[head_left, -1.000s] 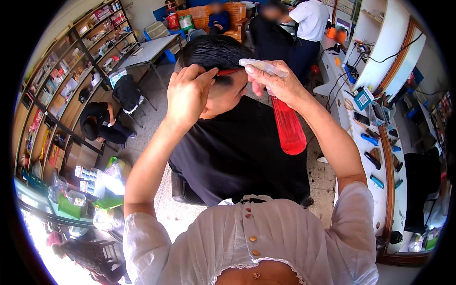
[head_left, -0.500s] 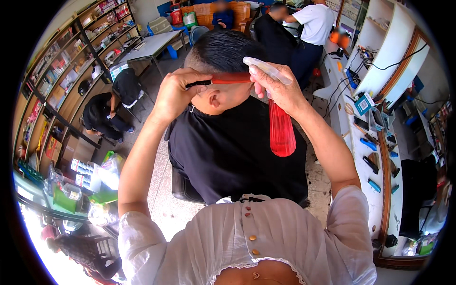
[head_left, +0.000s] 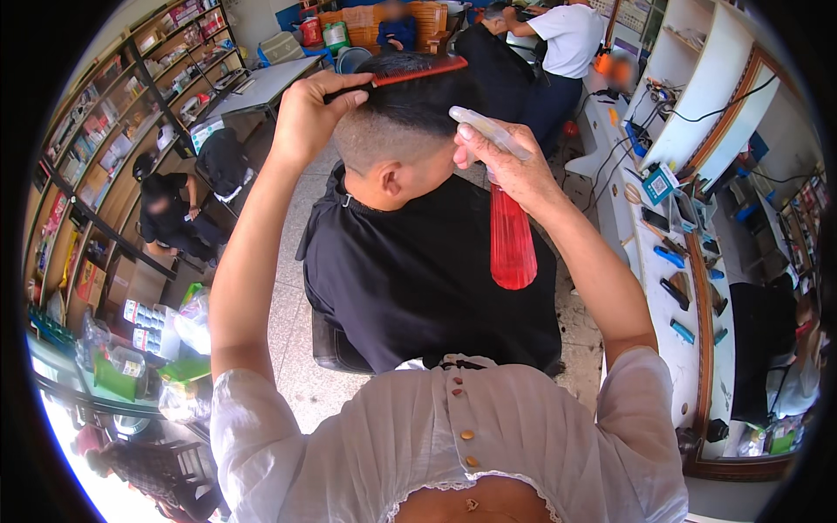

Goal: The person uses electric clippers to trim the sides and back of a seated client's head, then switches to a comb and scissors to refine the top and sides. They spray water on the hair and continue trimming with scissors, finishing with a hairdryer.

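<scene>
My left hand [head_left: 316, 109] is closed on the dark handle of a red comb [head_left: 420, 70], which lies across the top of a seated person's dark hair [head_left: 410, 105]. Short clipped hair shows on the side of the head above the ear. In front of the head, my right hand [head_left: 507, 161] grips a spray bottle [head_left: 513, 235] by its neck; the body is red and see-through, the spray head whitish and angled toward the hair. A black cape [head_left: 427, 270] covers the seated person from the neck down.
At right runs a white counter [head_left: 641, 261] with clippers [head_left: 676, 292], cords and a phone, beside a wood-framed mirror. Shelves [head_left: 96, 131] line the left wall, where a person sits. Farther back, a person in a white shirt [head_left: 568, 39] stands over another caped person.
The comb has risen from the side of the head to the top, its tip now pointing up and right. My right hand has moved slightly down with the spray bottle.
</scene>
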### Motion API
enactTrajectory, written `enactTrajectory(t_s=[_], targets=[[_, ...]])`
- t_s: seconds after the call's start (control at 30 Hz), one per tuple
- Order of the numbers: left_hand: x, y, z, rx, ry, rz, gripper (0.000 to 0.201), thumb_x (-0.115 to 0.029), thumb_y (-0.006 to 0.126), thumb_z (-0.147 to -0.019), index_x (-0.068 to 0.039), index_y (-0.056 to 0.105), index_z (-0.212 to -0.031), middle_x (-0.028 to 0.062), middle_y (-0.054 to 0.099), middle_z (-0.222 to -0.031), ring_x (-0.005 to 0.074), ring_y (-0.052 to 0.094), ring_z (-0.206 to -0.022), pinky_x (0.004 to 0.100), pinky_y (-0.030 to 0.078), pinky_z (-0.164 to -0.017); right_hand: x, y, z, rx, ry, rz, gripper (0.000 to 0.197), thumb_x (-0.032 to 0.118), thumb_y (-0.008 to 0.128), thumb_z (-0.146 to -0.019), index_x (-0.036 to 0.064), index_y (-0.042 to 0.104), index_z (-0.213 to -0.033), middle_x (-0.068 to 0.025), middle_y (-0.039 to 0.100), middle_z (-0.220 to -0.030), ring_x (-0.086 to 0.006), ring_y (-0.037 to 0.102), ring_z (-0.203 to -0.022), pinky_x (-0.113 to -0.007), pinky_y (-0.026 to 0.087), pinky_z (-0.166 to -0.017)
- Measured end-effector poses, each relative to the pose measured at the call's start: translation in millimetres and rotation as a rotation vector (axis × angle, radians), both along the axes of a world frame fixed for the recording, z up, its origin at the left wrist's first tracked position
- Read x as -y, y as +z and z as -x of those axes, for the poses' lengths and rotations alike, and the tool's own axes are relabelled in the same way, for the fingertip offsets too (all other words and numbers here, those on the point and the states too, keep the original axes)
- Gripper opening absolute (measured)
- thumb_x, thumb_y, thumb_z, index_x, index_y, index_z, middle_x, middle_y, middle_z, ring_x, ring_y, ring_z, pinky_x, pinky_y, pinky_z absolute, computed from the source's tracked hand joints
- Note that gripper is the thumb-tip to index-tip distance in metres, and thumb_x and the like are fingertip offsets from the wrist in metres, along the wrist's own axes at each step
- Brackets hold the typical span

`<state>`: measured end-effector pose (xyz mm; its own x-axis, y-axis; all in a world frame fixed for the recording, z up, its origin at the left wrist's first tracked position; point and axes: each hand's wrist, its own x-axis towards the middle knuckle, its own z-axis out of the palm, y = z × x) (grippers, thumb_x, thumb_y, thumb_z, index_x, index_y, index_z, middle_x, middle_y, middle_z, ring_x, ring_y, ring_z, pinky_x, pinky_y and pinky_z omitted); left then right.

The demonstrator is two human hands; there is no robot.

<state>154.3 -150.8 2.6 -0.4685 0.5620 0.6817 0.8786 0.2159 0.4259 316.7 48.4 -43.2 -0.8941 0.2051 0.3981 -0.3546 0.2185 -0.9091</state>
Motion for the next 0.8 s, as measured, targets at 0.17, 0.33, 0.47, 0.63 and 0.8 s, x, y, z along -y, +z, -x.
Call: enactTrajectory(t_s=[0.17,0.33,0.47,0.63,0.8], targets=[[0,9,6,0.038,0.016,-0.039,0.027,-0.012,0.066,-0.08,-0.007,0.066,-0.107,0.0073,0.066,-0.095,0.0113,0.058,-0.086,0.0246,0.044,-0.08,10,1,21,-0.014,0.021,-0.023,0.033,0.032,0.059,-0.088,-0.001,0.061,-0.09,-0.0018,0.057,-0.066,-0.0067,0.054,-0.062,-0.02,0.042,-0.056],[26,8,12,0.185,-0.056,-0.116,0.026,-0.012,0.066,-0.081,-0.007,0.066,-0.106,0.0052,0.067,-0.096,0.0087,0.058,-0.087,0.024,0.045,-0.079,13,-11,22,-0.035,-0.006,0.035,0.038,0.037,0.061,-0.086,0.0025,0.063,-0.102,0.0017,0.054,-0.061,-0.0044,0.049,-0.055,-0.02,0.04,-0.052],[53,4,7,0.279,-0.105,-0.142,0.027,-0.01,0.067,-0.081,-0.005,0.066,-0.107,0.0026,0.066,-0.094,0.0071,0.057,-0.085,0.0224,0.044,-0.078,3,-18,6,0.016,-0.02,0.041,0.031,0.031,0.058,-0.089,-0.0006,0.061,-0.09,-0.002,0.055,-0.068,-0.0077,0.053,-0.062,-0.021,0.044,-0.056],[76,3,-2,0.304,-0.233,0.082,0.028,0.0,0.066,-0.077,-0.004,0.066,-0.105,0.0024,0.064,-0.092,0.009,0.056,-0.084,0.0233,0.045,-0.077,-9,-20,-10,0.023,-0.089,0.026,0.033,0.034,0.059,-0.088,0.0014,0.062,-0.096,0.0004,0.056,-0.066,-0.0052,0.051,-0.058,-0.02,0.04,-0.05],[39,-2,-20,-0.158,-0.172,0.353,0.03,-0.001,0.07,-0.068,-0.008,0.069,-0.097,0.0069,0.065,-0.089,0.0215,0.058,-0.084,0.0313,0.046,-0.08,-6,-13,-23,-0.053,-0.083,0.023,0.043,0.039,0.054,-0.089,-0.001,0.058,-0.106,-0.0037,0.062,-0.075,-0.0061,0.055,-0.07,-0.019,0.039,-0.055]])
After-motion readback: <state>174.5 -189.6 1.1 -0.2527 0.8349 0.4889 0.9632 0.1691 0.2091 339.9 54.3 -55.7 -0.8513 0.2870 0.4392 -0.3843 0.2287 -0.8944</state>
